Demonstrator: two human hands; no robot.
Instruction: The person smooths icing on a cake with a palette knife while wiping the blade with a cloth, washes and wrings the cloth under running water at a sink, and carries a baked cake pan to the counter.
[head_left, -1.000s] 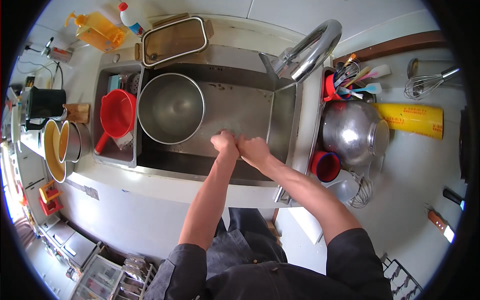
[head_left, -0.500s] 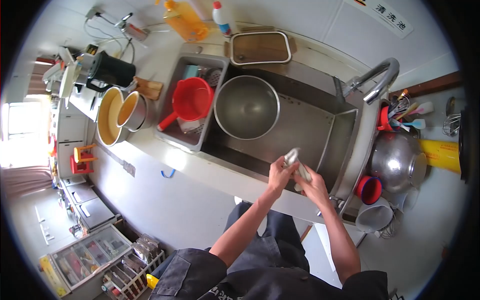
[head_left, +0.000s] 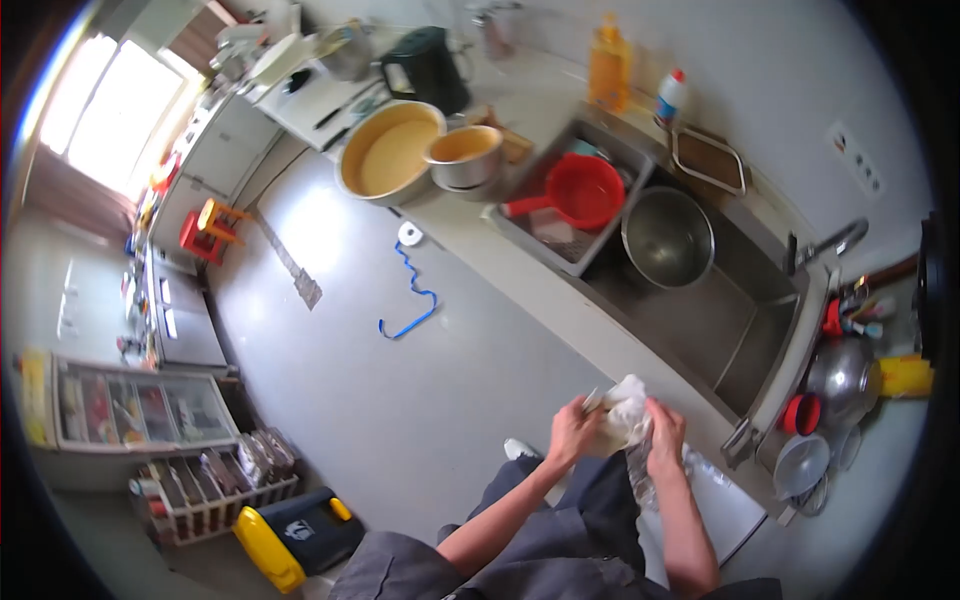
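Note:
In front of my body, just off the front edge of the counter, a crumpled white cloth [head_left: 627, 408] is spread between my hands. My left hand [head_left: 574, 434] pinches its left side, where a small greyish end sticks up that I cannot make out. My right hand [head_left: 664, 436] is closed on the right side. Beyond them lies the metal sink [head_left: 690, 335], with a steel bowl [head_left: 668, 238] standing in its left part. A grey side basin [head_left: 545, 243] next to it holds a red long-handled scoop [head_left: 582, 192].
A large round pan [head_left: 390, 155] and a smaller pot [head_left: 466, 160] stand on the counter, near a dark kettle [head_left: 425, 72]. The faucet [head_left: 835, 243] rises at the right. Blue ribbon [head_left: 420, 305] trails across the floor. A black-and-yellow bin [head_left: 300, 535] stands lower left.
My hands have come back from over the sink to the counter's front edge. The bunched cloth is now opened out more between them. The view has turned left.

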